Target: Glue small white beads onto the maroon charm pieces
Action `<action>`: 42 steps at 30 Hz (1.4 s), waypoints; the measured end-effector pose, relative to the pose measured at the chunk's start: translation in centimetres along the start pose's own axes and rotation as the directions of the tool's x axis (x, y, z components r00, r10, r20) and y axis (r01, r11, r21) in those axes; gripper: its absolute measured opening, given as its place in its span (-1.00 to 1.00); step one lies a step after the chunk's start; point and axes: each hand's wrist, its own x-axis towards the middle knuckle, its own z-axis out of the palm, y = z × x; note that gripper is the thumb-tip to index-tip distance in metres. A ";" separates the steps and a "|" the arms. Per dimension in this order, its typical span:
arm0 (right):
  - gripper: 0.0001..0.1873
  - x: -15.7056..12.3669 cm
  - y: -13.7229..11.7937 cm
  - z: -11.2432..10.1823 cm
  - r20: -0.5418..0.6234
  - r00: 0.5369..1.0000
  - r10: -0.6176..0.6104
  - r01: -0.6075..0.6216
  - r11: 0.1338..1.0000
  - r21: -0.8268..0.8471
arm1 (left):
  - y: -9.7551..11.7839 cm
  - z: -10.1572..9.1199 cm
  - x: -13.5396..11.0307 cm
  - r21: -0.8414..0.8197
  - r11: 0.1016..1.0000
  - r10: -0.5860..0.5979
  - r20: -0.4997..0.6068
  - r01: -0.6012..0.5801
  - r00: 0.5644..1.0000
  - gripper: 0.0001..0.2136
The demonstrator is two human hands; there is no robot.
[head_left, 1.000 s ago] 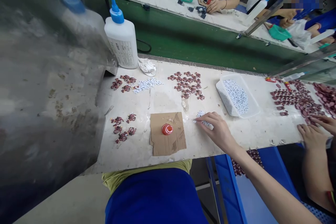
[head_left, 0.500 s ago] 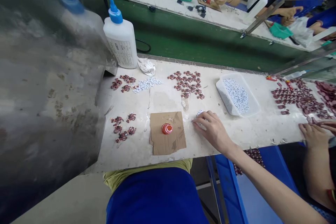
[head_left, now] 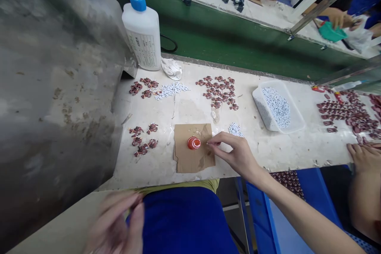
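My right hand (head_left: 232, 152) is at the right edge of a cardboard piece (head_left: 184, 162), thumb and forefinger pinched on a tiny white piece (head_left: 207, 144). On the cardboard stands a small round cap-like dish (head_left: 194, 143) of orange-red. Just behind my right hand lies a small heap of white pieces (head_left: 235, 128) with dark marks. My left hand (head_left: 119, 222), smeared by motion, is low at the left in front of the table edge. Its thumb and forefinger come together around something small and dark that I cannot make out.
Small reddish-brown figures lie in groups at left (head_left: 143, 141) and back (head_left: 218, 91). White pieces (head_left: 172, 89) are spread near a glue bottle (head_left: 143, 35) and crumpled cloth (head_left: 172, 68). A plastic tub (head_left: 293, 123) stands right. A metal panel (head_left: 74, 87) bounds the left; a co-worker's hand (head_left: 364, 156) is far right.
My right hand has moved left from the small white heap to the cardboard, with a tiny white piece in its fingertips. My left hand has come into view at lower left. The view has shifted slightly.
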 end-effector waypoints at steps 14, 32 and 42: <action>-0.82 0.9 -0.6 1.2 0.019 0.979 -0.205 0.205 0.976 -0.070 | 0.6 4.5 2.7 0.071 0.978 0.186 0.113 -0.194 0.976 -0.65; -0.85 -1.2 -6.3 2.4 -0.046 0.996 -0.083 0.095 0.882 0.462 | 2.8 5.3 3.3 -0.137 0.988 0.105 0.209 -0.077 0.972 -0.72; -0.81 -1.5 -6.2 1.9 0.040 0.961 -0.273 0.259 0.943 0.209 | 2.6 5.3 2.9 -0.141 0.989 0.081 0.201 -0.053 0.976 -0.71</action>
